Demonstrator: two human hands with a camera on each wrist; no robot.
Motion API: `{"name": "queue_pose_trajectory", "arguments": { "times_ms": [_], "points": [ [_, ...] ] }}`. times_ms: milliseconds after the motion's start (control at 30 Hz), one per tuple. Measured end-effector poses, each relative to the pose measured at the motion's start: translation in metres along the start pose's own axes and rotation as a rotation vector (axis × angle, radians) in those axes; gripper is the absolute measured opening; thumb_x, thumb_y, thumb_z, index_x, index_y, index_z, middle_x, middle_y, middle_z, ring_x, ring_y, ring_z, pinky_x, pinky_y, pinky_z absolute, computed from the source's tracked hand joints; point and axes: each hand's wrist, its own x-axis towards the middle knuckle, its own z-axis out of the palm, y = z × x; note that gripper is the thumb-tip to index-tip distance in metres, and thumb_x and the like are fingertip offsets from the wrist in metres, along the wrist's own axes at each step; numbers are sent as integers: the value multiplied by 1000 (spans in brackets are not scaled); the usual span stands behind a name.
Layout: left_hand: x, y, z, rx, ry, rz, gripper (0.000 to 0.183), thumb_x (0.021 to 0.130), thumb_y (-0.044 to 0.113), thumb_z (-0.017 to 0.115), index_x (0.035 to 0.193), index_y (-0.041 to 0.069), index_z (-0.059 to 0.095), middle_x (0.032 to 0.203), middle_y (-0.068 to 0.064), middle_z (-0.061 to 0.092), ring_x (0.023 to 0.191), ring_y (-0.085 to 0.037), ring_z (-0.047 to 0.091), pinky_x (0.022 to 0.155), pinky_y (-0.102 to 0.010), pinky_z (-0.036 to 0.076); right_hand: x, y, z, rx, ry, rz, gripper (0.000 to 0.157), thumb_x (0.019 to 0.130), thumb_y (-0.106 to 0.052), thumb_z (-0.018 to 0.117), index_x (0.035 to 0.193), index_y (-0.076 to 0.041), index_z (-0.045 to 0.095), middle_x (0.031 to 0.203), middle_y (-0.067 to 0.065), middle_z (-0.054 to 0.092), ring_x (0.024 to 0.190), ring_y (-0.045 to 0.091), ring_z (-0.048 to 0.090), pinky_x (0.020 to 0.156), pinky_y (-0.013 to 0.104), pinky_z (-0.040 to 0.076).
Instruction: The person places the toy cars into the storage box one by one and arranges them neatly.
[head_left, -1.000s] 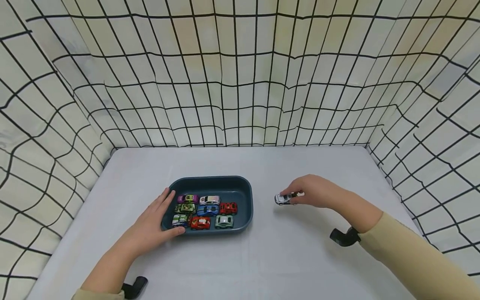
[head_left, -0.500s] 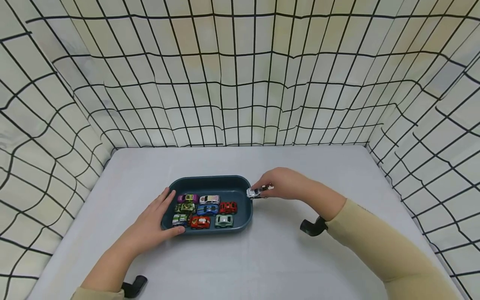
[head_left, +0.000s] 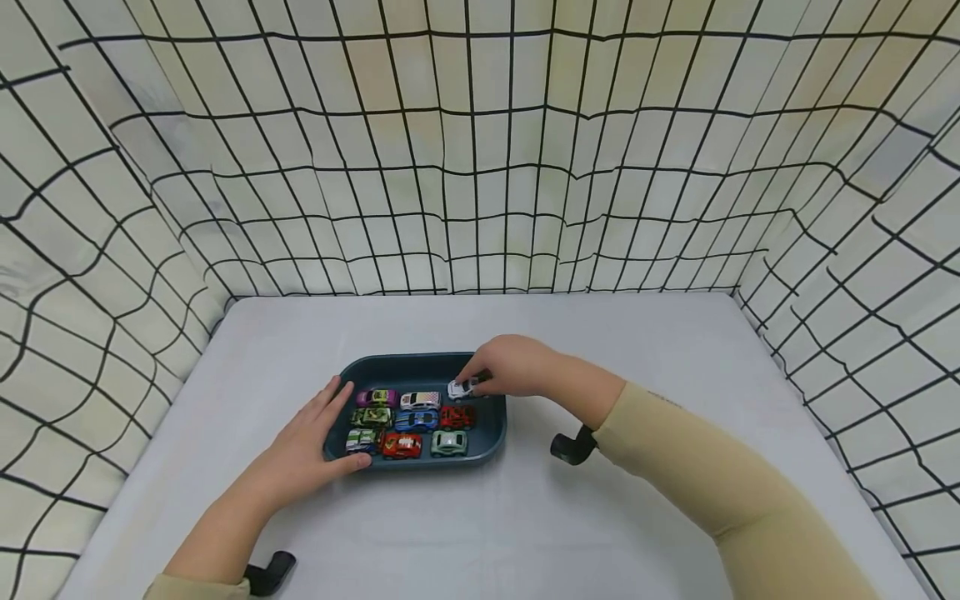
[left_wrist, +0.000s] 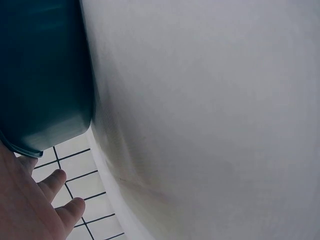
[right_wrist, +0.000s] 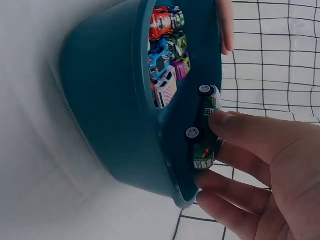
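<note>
My right hand point(head_left: 517, 367) pinches a white and dark green toy car point(right_wrist: 206, 132) between thumb and fingers. In the right wrist view the car's wheels face the tray's inside, and the tray's end wall stands close by. The dark teal tray point(head_left: 491, 429) has several toy cars in its left and middle part, among them a purple one point(head_left: 377, 397), a blue one point(head_left: 417, 420) and a pale green one point(head_left: 449, 442). Against the tray's left end rests my left hand point(head_left: 303, 446), fingers spread along the rim and thumb at the front corner. It holds no car.
The tray stands on a white-covered table point(head_left: 615, 517). A pale wall with a black grid point(head_left: 480, 167) encloses the back and both sides. Black wrist-worn pieces point(head_left: 573, 447) hang below each forearm.
My right hand has carried the toy car leftward from over the table, across the tray's right rim, to above the tray's inside. The left hand has stayed in place.
</note>
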Motion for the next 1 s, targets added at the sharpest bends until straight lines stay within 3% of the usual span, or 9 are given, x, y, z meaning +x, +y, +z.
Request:
{"name": "queue_pose_trajectory", "arguments": {
  "times_ms": [433, 1000],
  "points": [
    [0, -1, 1, -7, 6, 0, 114, 78, 72, 67, 160, 13, 14, 165, -17, 8, 144, -50, 18, 109, -72, 23, 28, -10, 19, -86, -22, 60, 30, 96, -30, 68, 126, -28, 71, 122, -8, 69, 109, 9, 63, 93, 28, 52],
    [0, -1, 1, -6, 8, 3, 114, 78, 73, 66, 160, 13, 14, 165, -18, 9, 144, -50, 18, 109, -72, 23, 35, -15, 28, -181, -36, 92, 27, 96, -29, 67, 123, -27, 73, 121, -8, 69, 110, 10, 63, 93, 29, 53]
  ]
}}
